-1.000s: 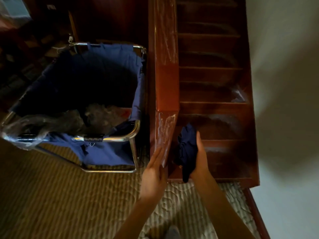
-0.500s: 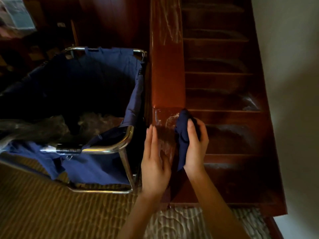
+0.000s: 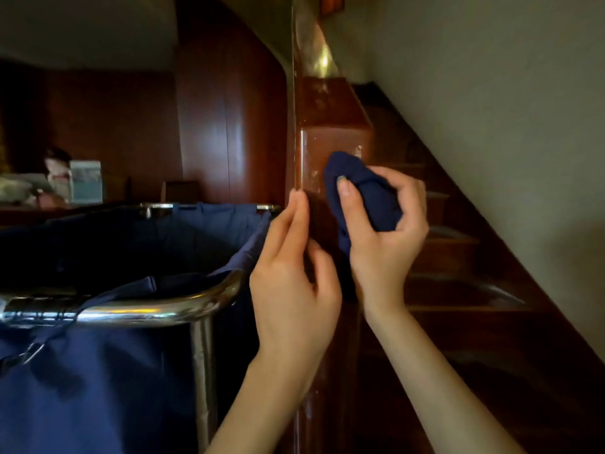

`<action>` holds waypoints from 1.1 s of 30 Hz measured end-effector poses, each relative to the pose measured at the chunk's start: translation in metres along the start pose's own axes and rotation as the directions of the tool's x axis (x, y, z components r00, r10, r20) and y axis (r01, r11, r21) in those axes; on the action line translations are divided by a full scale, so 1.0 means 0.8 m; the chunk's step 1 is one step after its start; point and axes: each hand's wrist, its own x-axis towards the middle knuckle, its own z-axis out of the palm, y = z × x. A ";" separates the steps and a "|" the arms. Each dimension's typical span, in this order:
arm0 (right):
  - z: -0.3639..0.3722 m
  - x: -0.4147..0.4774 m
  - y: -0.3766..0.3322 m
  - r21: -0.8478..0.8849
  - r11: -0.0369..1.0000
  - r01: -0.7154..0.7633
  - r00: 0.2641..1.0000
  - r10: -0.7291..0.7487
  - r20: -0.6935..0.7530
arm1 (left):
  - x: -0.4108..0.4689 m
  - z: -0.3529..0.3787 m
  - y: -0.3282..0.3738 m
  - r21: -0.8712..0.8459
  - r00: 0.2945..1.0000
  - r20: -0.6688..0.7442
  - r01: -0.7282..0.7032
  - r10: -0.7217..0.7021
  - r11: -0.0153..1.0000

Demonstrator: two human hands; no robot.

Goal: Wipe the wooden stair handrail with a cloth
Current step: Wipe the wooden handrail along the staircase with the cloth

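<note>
The camera has tipped up toward the stairs (image 3: 458, 257), and the left hand (image 3: 291, 283) has slid to the rail's (image 3: 330, 142) left edge, fingers straight and together against the wood. The right hand (image 3: 383, 244) curls thumb and fingers round the bunched cloth (image 3: 370, 198), holding it against the rail's end face.

I'm standing in an indoor hall at the foot of a staircase, in what looks more like a hotel or guesthouse than a private home. The polished wooden handrail (image 3: 330, 126) ends right in front of me on its square post. To the right of it, dark wooden stairs (image 3: 455, 237) climb along a plain pale wall (image 3: 507, 109). To the left of it stands a housekeeping cart (image 3: 157, 309), a blue fabric bag on a chrome frame, and beyond that is reddish wood panelling (image 3: 229, 126).
</note>
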 end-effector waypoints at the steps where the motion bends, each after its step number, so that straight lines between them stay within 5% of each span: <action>1: 0.001 -0.001 0.005 -0.019 0.998 0.059 0.998 -0.060 -0.020 | -0.002 0.002 -0.004 0.036 0.999 0.010 -0.032 0.031 0.999; 4: 0.005 0.001 0.016 -0.072 0.984 0.165 0.985 -0.168 -0.036 | -0.010 0.010 -0.011 0.134 0.991 0.038 -0.130 0.126 0.982; 17: 0.008 0.009 0.039 -0.253 0.896 0.365 0.927 -0.374 0.011 | 0.003 -0.012 0.000 0.237 0.980 0.165 -0.152 0.115 0.959; 25: 0.010 0.002 0.027 -0.343 0.878 0.334 0.935 -0.355 0.001 | -0.005 -0.011 -0.003 0.252 0.968 0.220 -0.176 0.121 0.951; 29: 0.002 0.010 0.011 -0.237 0.937 0.258 0.966 -0.258 0.030 | -0.009 -0.011 -0.008 0.249 0.962 0.233 -0.197 0.138 0.948; 33: 0.003 0.040 -0.006 -0.290 0.930 0.224 0.958 -0.265 -0.107 | -0.023 -0.017 -0.011 0.245 0.957 0.233 -0.229 0.172 0.942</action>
